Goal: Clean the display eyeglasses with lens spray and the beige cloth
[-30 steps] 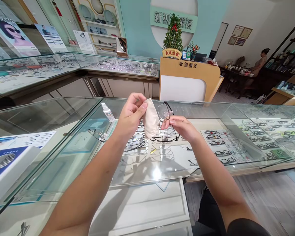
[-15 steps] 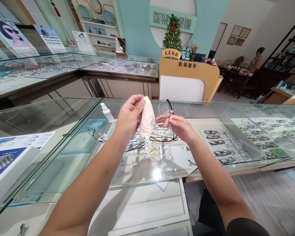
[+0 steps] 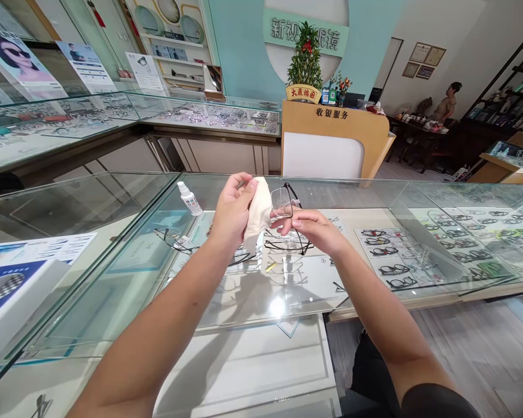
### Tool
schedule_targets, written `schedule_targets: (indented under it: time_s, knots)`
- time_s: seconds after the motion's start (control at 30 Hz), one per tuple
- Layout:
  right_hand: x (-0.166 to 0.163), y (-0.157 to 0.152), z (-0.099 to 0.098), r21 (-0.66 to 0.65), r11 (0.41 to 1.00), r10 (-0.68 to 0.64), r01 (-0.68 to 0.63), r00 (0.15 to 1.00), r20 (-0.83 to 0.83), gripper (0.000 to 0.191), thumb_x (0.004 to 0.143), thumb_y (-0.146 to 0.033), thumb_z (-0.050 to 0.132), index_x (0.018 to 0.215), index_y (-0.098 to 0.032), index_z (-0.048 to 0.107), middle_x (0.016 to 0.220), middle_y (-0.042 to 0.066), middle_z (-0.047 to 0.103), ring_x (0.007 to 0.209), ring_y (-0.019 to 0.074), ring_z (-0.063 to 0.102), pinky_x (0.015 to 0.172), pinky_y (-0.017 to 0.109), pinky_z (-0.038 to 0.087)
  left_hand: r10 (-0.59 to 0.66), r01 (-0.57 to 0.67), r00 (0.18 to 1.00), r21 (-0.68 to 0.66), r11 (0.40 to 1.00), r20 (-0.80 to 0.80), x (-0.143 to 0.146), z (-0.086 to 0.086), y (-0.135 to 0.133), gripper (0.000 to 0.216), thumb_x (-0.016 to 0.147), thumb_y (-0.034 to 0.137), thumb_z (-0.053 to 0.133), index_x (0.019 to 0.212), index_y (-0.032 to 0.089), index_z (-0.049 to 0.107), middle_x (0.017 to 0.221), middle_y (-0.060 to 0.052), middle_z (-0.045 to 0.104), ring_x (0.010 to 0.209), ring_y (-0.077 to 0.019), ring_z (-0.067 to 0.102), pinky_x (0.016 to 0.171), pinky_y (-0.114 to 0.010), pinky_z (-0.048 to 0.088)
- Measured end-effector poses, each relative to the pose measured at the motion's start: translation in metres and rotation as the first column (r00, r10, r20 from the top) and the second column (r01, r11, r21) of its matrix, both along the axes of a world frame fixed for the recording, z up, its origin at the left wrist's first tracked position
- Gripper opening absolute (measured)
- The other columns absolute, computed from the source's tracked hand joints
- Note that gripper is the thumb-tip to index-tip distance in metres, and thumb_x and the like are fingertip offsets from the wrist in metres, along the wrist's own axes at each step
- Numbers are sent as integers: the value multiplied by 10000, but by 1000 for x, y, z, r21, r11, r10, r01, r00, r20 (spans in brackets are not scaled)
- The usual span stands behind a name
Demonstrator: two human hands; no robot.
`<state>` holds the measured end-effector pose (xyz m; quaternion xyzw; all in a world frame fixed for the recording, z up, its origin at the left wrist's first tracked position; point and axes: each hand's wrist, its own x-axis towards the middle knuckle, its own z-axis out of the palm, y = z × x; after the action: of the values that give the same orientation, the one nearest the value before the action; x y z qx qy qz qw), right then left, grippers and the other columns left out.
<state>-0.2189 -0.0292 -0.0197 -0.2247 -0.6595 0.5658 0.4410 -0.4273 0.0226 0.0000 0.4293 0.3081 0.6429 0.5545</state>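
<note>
My left hand pinches a cream cleaning cloth that hangs down from its fingers. Close beside it, my right hand grips a pair of thin black-framed glasses, lenses up and temples pointing down. The cloth touches the left lens of the glasses. Both hands are held above the glass display counter.
A small white spray bottle stands on the counter left of my hands, with another pair of glasses lying near it. Rows of frames fill the case below. A box sits at the left. A person stands far right.
My two hands have drawn together: the glasses moved left and down, and the cloth now meets the lens where a gap showed before.
</note>
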Motion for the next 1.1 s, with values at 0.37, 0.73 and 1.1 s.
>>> schedule_targets:
  time_s: [0.37, 0.73, 1.1]
  knots:
    - [-5, -3, 2, -14, 996, -90, 89, 991, -103, 291, 980, -532, 805, 896, -268, 893, 1158, 92, 782, 1358, 297, 665, 1135, 448, 554, 31, -42, 991, -83, 996, -127, 10, -9, -6, 255, 930, 291, 789, 1042, 256, 562, 820, 32, 617, 599, -123, 539, 530, -226, 451]
    - [0, -2, 7, -71, 973, -228, 218, 953, -201, 333, 891, -575, 845, 857, -244, 863, 1175, 100, 813, 1247, 319, 729, 1182, 482, 555, -199, 175, 928, -101, 979, -317, 17, -21, -14, 310, 882, 413, 871, 1004, 237, 647, 837, 26, 624, 677, -122, 525, 582, -209, 386]
    - [6, 1, 10, -93, 959, -283, 269, 937, -204, 300, 899, -537, 833, 863, -240, 853, 1325, 97, 801, 1343, 314, 707, 1211, 456, 537, -30, 276, 765, 286, 918, -643, 13, -13, -23, 539, 1030, 730, 659, 1157, 234, 827, 1267, -114, 791, 1242, -308, 707, 1070, -386, 531]
